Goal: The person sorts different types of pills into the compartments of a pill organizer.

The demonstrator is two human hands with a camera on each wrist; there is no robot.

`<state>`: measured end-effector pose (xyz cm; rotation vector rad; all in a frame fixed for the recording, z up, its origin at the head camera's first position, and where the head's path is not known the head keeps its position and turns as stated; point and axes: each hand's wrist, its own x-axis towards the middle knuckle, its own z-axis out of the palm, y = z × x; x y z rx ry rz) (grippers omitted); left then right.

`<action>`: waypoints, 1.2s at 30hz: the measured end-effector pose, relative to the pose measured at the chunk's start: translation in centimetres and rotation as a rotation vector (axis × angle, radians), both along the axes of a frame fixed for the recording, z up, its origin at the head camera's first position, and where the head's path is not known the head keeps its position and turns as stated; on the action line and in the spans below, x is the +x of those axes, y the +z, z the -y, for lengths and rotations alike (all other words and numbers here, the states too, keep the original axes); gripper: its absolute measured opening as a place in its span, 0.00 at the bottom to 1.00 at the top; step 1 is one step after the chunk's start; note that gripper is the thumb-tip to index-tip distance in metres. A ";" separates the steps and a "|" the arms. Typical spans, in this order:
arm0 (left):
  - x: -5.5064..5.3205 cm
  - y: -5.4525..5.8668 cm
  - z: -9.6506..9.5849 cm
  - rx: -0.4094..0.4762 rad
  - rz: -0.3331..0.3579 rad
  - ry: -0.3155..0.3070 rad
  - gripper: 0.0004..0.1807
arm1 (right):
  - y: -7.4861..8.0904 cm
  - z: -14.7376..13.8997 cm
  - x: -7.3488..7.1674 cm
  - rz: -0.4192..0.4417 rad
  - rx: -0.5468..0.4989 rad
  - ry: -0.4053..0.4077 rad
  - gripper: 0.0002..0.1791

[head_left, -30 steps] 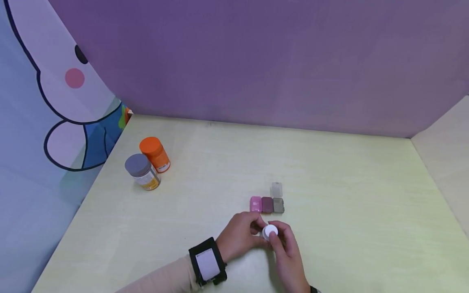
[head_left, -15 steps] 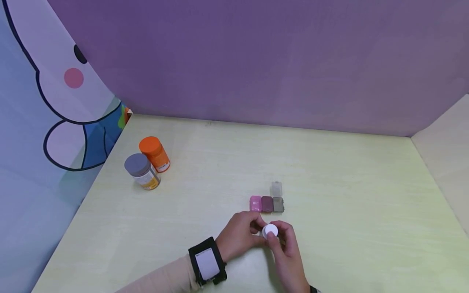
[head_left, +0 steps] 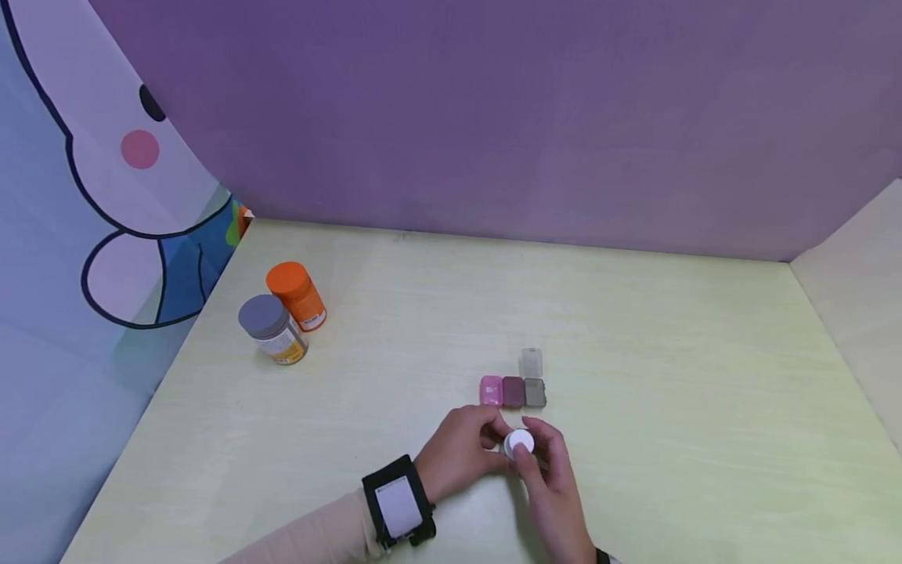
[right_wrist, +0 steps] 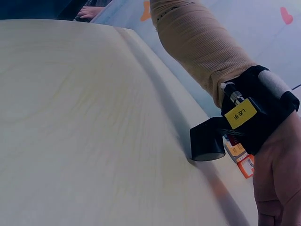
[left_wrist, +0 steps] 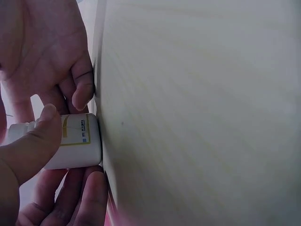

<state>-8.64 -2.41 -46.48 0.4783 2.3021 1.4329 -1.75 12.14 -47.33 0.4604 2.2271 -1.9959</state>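
Observation:
A small white pill bottle [left_wrist: 77, 153] with a yellow-edged label stands upright on the table. My left hand [head_left: 458, 454] grips its body, the thumb across the label side and the fingers round the opposite side. My right hand [head_left: 557, 493] is at the bottle's white cap [head_left: 519, 442], its thumb on the cap's top and its fingers curved around the far side. Just beyond the hands lies a small pill box [head_left: 513, 392] with pink, maroon and grey compartments. The grey one's clear lid [head_left: 532, 363] is flipped back.
An orange bottle [head_left: 299, 298] and a grey-capped bottle [head_left: 271, 329] stand side by side at the table's left. A purple panel [head_left: 493, 125] rises along the back edge, and a pale panel [head_left: 860, 298] borders the right side.
My right index finger has straightened a little away from the cap, while the thumb stays on it. The left hand, the bottle and the pill box hold their places.

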 end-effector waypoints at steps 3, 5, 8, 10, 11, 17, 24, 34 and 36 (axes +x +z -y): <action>0.0 0.0 0.0 -0.008 -0.003 -0.005 0.14 | 0.1 0.1 0.0 -0.004 -0.001 -0.002 0.19; -0.1 0.0 0.1 -0.002 0.004 -0.006 0.14 | 0.2 0.0 -0.2 0.013 0.004 0.004 0.18; -0.1 0.0 0.1 0.016 0.018 -0.005 0.14 | 0.3 -0.2 -0.3 0.021 0.018 0.007 0.18; -0.1 0.0 0.1 0.020 0.026 -0.002 0.14 | 0.3 -0.2 -0.3 0.012 0.012 0.007 0.19; -0.1 0.0 0.1 0.019 0.027 -0.002 0.14 | 0.2 -0.1 -0.2 0.005 0.019 0.006 0.19; 0.0 0.1 -0.1 0.001 0.031 0.003 0.12 | 0.0 0.2 0.1 -0.042 0.052 -0.002 0.26; -0.1 0.1 0.1 0.003 0.020 -0.002 0.13 | 0.1 -0.1 0.0 -0.026 0.007 0.018 0.21; 0.0 0.1 0.0 -0.001 0.021 0.003 0.12 | 0.0 0.0 0.0 -0.016 0.038 0.000 0.24; 0.0 0.0 0.0 -0.001 0.020 0.004 0.13 | 0.1 -0.1 -0.1 0.005 0.016 -0.004 0.21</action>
